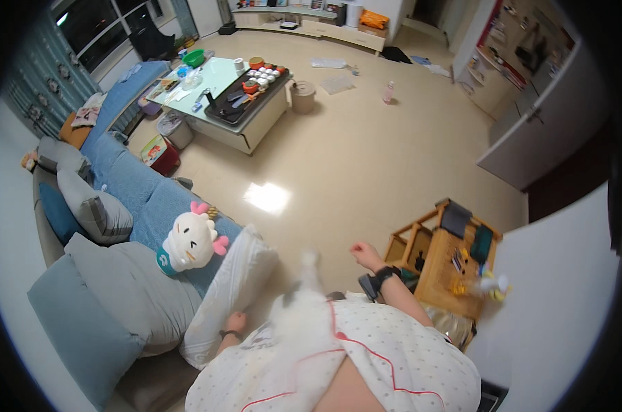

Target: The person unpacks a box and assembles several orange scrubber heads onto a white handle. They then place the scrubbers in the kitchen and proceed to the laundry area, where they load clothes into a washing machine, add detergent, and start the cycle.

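Note:
Beside a white pillow (230, 292) propped at the sofa's end is my left hand (236, 322), a dark band on its wrist. Its fingers are too small and hidden to read, and I cannot tell whether it touches the pillow. My right hand (367, 255) is held out over the floor, fingers curled in, with nothing seen in them. A black strap with a flat device (375, 283) circles that wrist. Between my arms, a motion-blurred white and grey shape (304, 295), possibly a cat, overlaps my dotted white clothing (393, 353).
A wooden cart (443, 264) holding bottles and small items stands close on my right. The blue-covered sofa (142, 196) with a white plush toy (190, 240) runs along the left. Further off are a glass-topped tea table (218, 72), a bin (302, 97) and a pink bottle (389, 93).

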### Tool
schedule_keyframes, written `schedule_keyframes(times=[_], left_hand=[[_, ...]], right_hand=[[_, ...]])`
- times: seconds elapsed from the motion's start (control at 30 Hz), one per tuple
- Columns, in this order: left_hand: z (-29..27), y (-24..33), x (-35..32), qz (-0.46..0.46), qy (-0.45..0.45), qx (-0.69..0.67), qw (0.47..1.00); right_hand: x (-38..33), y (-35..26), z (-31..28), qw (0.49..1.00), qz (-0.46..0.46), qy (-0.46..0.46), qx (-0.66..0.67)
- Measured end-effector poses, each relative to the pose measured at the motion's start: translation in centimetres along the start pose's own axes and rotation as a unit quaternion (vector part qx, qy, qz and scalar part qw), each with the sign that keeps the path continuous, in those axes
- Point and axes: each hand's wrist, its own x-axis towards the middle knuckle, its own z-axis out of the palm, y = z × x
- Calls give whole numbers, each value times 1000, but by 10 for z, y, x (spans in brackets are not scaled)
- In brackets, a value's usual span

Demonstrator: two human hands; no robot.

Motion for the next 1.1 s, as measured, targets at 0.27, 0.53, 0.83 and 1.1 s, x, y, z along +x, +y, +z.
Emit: schedule_keyframes(times=[0.27, 0.53, 0.83, 1.1], left_hand=[[-42, 262, 218, 232, -55, 55, 970], [-20, 584, 339, 384, -111, -19, 917], [-44, 716, 449, 235, -138, 69, 960], [-80, 797, 510, 56, -148, 136, 978]], right_hand=[[-13, 116, -125, 914, 387, 99, 66], [-2, 252, -131, 861, 274, -99, -418], [320, 239, -346, 862, 121, -210, -445], [642, 54, -546, 957, 174, 205, 105]])
